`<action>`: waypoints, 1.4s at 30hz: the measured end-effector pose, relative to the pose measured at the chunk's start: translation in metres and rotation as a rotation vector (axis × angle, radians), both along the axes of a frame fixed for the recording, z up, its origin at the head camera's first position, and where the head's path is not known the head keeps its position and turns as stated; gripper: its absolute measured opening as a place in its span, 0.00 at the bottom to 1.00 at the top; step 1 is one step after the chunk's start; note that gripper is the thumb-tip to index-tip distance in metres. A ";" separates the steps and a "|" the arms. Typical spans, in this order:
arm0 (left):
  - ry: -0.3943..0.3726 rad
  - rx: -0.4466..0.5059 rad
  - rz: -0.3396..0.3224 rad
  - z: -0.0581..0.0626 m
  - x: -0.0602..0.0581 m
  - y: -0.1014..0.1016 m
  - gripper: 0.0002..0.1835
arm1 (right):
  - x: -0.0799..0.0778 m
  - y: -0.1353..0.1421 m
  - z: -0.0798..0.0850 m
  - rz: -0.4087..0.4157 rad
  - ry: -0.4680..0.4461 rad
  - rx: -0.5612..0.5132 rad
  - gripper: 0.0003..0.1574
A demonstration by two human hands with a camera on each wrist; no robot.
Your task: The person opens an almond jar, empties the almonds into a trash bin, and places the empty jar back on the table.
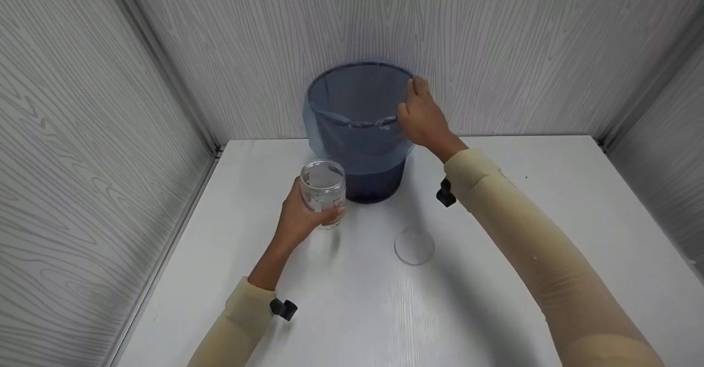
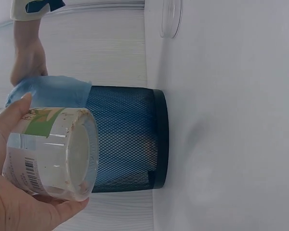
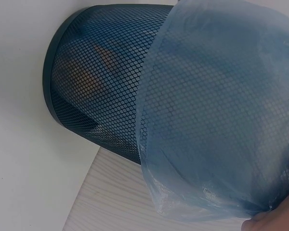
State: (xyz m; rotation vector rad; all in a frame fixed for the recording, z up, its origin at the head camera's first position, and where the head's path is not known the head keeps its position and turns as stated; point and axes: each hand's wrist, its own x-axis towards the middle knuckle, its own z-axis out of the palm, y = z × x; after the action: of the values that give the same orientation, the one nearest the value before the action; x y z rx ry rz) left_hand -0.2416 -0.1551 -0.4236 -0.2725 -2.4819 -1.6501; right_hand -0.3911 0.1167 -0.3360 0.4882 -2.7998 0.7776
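My left hand (image 1: 300, 213) grips a clear plastic jar (image 1: 323, 191) round its side, close in front of the bin. The jar has no lid on it, and a label with a barcode and a green patch shows in the left wrist view (image 2: 38, 139). A dark mesh waste bin (image 2: 125, 139) stands against the back wall, lined with a blue plastic bag (image 3: 212, 110) folded over its rim. My right hand (image 1: 423, 114) holds the right side of the bin's rim, fingers curled over the bag. A round clear lid (image 1: 414, 247) lies on the table right of the jar.
The white table (image 1: 264, 163) is bounded by a wood-grain back wall (image 1: 247, 53) and side walls at left (image 1: 71, 136) and right (image 1: 660, 108). My right forearm (image 1: 528, 246) reaches across the table's right part, beyond the lid.
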 end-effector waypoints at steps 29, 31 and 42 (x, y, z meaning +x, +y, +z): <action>-0.096 -0.010 -0.050 -0.059 -0.012 0.005 0.55 | -0.004 -0.003 0.000 -0.009 0.008 0.001 0.39; -0.095 -0.014 -0.051 -0.063 -0.011 0.006 0.55 | -0.005 -0.003 0.000 -0.010 0.006 0.001 0.39; -0.145 -0.072 -0.090 -0.079 -0.003 0.009 0.55 | -0.006 -0.002 -0.002 -0.004 -0.005 0.009 0.39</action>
State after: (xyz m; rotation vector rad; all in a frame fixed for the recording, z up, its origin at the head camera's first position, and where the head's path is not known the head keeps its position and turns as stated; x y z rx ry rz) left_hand -0.2444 -0.1456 -0.5027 -0.2870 -2.6767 -1.6729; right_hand -0.3975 0.1144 -0.3380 0.4826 -2.8097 0.7664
